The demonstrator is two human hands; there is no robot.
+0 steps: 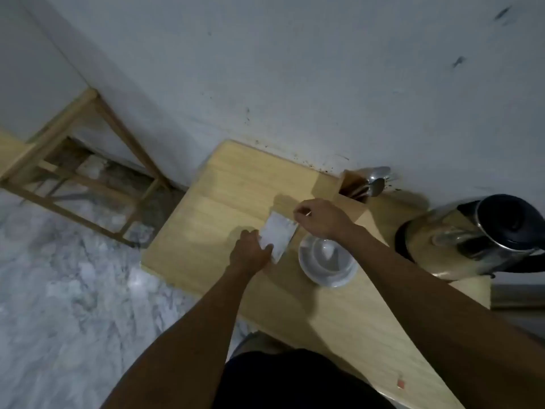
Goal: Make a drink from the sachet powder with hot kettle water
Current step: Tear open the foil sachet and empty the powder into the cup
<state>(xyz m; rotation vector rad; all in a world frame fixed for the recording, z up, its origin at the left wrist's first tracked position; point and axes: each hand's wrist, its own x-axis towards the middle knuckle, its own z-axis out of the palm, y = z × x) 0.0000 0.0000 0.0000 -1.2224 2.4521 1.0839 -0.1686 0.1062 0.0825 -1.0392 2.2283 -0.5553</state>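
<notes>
Small white rectangular paper sachet (278, 238) was seen held just above the light wooden tabletop (218, 202), just left of the cup. It looked flat, pale and tilted, long axis running from lower left to upper right. Print on it was too blurred to read.

Left hand (250, 252) was closed on the sachet's lower-left end, fingers (267, 250) wrapped over the near edge. Right hand (320, 218) was pinched on the sachet's upper-right corner, thumb and forefinger pressed together at the top edge. A small pale sliver showed at the right fingertips; whether it was torn-off sachet could not be told. Both forearms were extended forward from the bottom of the view, bare, right forearm passing over the cup's near-right side.

White round ceramic cup (327, 261) was standing upright on the table, touching nothing else, partly shadowed by the right wrist. A pale patch was visible inside; whether powder or a reflection could not be told.

Shiny steel electric kettle with black lid and handle (472, 234) was seated on the table's right end, well apart from the sachet. Its contents were not visible.

Open-topped wooden utensil box (351, 187) was placed against the grey wall (295, 69), with metal spoons (377, 180) standing in it, bowls up.
</notes>
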